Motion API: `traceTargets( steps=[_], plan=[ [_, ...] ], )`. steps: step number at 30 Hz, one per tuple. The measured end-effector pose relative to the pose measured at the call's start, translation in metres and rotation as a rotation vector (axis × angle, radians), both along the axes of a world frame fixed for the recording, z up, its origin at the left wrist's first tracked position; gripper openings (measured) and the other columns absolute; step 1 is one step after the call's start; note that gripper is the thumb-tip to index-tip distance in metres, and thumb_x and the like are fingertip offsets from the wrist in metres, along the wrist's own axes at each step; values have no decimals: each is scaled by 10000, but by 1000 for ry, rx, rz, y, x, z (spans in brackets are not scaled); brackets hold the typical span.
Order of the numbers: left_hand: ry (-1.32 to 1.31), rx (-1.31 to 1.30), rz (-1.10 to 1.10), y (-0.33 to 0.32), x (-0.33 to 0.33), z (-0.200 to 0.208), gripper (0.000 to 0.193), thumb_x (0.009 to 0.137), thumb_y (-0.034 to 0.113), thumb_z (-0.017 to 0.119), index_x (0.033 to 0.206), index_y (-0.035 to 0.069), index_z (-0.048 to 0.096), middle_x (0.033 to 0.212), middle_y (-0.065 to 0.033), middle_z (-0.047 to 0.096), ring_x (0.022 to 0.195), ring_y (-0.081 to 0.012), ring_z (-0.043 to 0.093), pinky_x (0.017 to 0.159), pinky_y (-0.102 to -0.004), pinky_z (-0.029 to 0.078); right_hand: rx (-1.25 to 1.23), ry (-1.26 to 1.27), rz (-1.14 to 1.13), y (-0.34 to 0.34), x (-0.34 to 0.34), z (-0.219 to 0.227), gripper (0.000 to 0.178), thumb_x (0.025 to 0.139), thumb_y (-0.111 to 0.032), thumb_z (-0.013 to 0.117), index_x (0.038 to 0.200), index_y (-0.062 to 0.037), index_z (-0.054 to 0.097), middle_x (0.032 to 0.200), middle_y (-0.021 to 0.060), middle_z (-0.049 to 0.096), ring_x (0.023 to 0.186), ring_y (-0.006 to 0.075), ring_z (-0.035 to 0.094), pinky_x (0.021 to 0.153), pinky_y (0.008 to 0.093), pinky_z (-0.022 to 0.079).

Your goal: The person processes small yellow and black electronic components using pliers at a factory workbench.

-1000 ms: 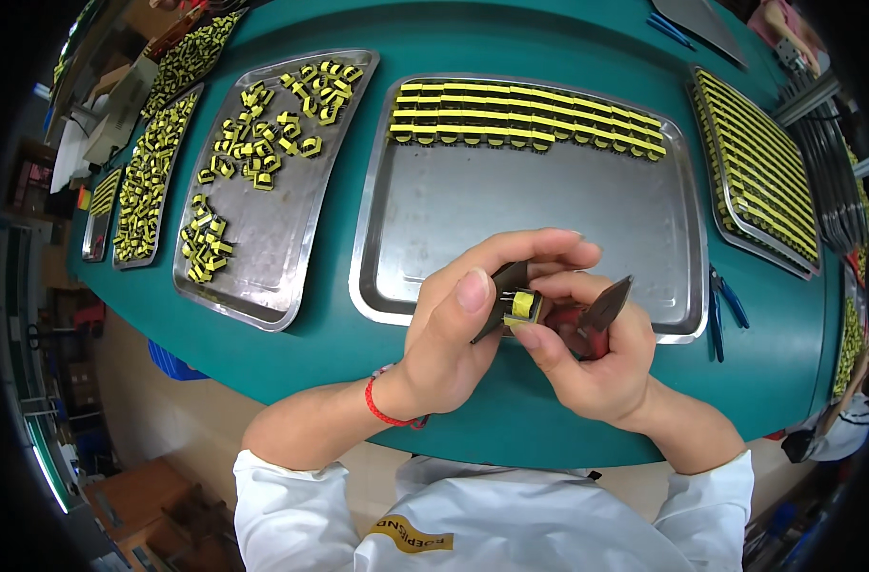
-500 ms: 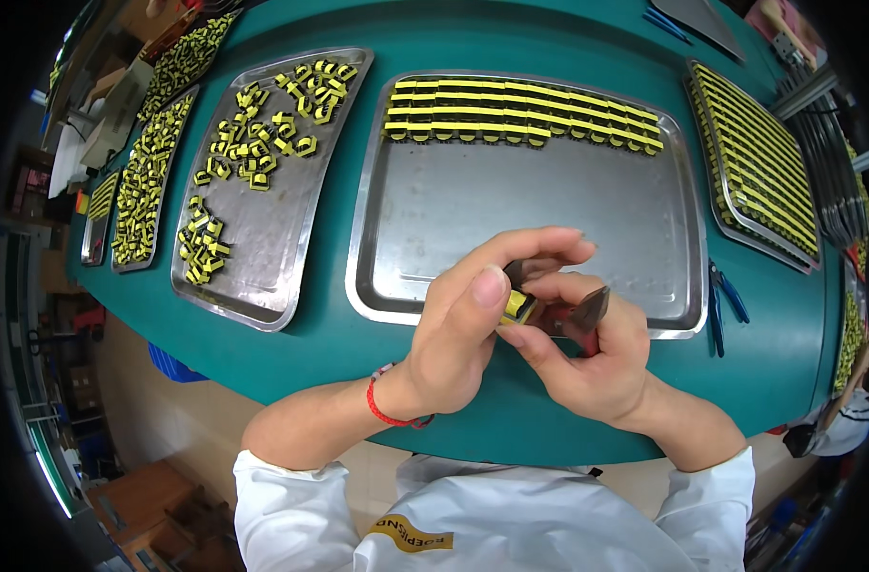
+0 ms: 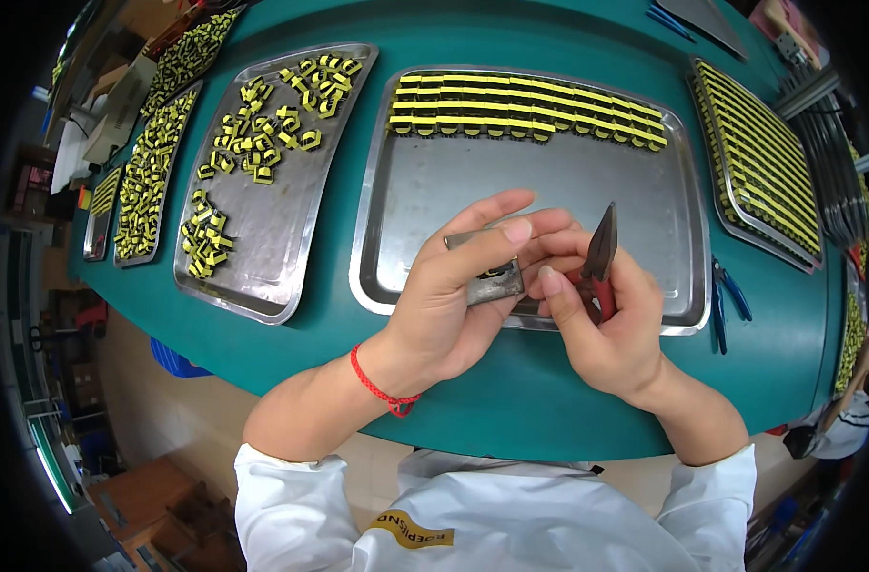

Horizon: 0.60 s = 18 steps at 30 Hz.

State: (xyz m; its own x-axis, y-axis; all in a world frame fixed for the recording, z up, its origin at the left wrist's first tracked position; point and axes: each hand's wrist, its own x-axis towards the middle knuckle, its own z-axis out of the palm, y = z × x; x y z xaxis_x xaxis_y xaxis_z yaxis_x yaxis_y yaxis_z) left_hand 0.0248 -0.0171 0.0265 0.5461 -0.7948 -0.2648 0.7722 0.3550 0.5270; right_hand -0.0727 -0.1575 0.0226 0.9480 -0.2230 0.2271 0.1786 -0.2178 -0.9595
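My left hand [image 3: 446, 310] is closed around a small grey metal block [image 3: 497, 286], with the thumb along its top. A dark shape shows in the block, partly hidden by the fingers. In my right hand [image 3: 617, 338] is a pair of long-nosed pliers [image 3: 601, 253] with red handles, the dark jaws pointing up and away from me. The right fingertips come close to the block; whether they touch it I cannot tell. Both hands are over the near edge of a metal tray [image 3: 434, 186], whose far side holds rows of yellow-and-black parts [image 3: 520, 124].
Left, another metal tray [image 3: 272, 224] carries loose yellow-and-black parts [image 3: 253, 133]; a narrower tray [image 3: 149, 181] of them lies beyond. Stacked trays [image 3: 763, 167] with packed rows stand right. Blue-handled pliers [image 3: 730, 296] lie beside the middle tray on the green table [image 3: 549, 391].
My hands have drawn slightly apart. The left has turned, so the metal block shows where a yellow part was visible before. In the right, the pliers have swung to point away from me.
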Motion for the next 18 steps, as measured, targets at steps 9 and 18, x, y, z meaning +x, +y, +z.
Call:
traceTargets(
  steps=[9, 18],
  plan=[
    [39, 2, 56, 2, 0, 0, 505, 934, 66, 562, 1375, 19, 321, 1298, -232, 540, 1245, -346, 539, 985, -461, 489, -38, -7, -2, 2, 0, -4, 227, 936, 19, 596, 1158, 60, 567, 925, 101, 681, 825, 126, 661, 671, 243, 549],
    [56, -53, 95, 0, -1, -3, 456, 948, 59, 549, 1356, 55, 345, 1239, -191, 569, 1273, -343, 513, 983, -470, 479, -53, 14, -2, 0, -2, -3, 220, 931, 17, 608, 1144, 58, 572, 965, 116, 688, 851, 138, 675, 669, 241, 552]
  ],
)
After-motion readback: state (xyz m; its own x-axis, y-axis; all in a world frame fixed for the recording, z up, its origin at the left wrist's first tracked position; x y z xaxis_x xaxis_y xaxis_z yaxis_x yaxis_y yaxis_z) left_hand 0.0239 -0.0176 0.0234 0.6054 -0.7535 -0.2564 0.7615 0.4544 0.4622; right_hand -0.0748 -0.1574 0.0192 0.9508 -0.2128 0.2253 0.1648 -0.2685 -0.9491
